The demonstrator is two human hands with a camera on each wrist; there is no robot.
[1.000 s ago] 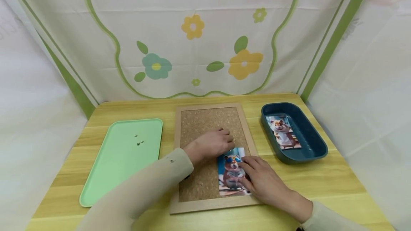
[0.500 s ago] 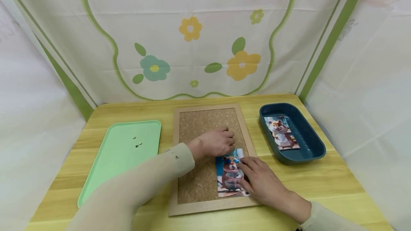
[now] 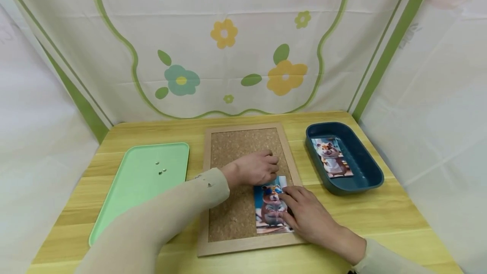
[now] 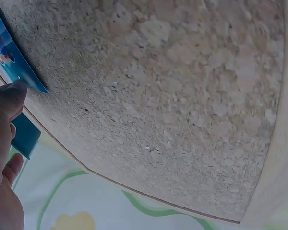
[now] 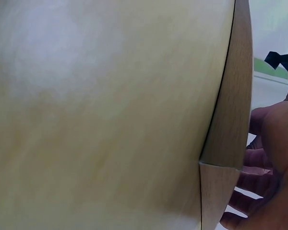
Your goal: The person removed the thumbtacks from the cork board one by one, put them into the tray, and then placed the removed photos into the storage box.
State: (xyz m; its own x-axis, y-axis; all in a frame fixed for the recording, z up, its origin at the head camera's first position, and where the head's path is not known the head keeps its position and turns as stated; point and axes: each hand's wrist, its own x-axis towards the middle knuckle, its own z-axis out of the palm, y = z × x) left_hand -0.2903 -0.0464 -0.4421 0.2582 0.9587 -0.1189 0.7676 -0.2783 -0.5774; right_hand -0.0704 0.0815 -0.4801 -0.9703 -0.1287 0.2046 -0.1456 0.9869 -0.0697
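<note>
A photo of a hamster in sunglasses lies low on the right side of the framed cork board. My left hand is at the photo's top edge with its fingers curled. In the left wrist view, its thumb touches a small shiny thumbtack on the photo's blue corner; the index fingertip is hidden. My right hand rests over the photo's right edge and the board's frame, fingertips holding the photo down. In the right wrist view, its fingers reach past the wooden frame.
To the left, a light green tray holds a few small metal tacks. A dark blue bin stands at the right with another hamster photo inside. A flowered curtain hangs behind the wood-grain table.
The whole view has shifted slightly left. Both hands keep nearly the same place on the photo and board.
</note>
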